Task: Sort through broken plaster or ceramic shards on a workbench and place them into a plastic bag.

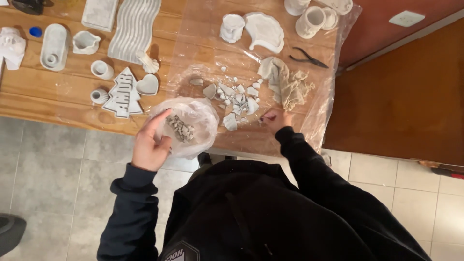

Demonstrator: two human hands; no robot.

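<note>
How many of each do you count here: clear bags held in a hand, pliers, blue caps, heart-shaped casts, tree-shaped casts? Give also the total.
clear bag, held by the left hand: 1
black pliers: 1
blue cap: 1
heart-shaped cast: 1
tree-shaped cast: 1
Total: 5

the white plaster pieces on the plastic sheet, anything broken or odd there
Yes: a heap of broken white plaster shards lies on the clear plastic sheet. More fragments sit in the thin plastic bag held by the left hand.
</note>
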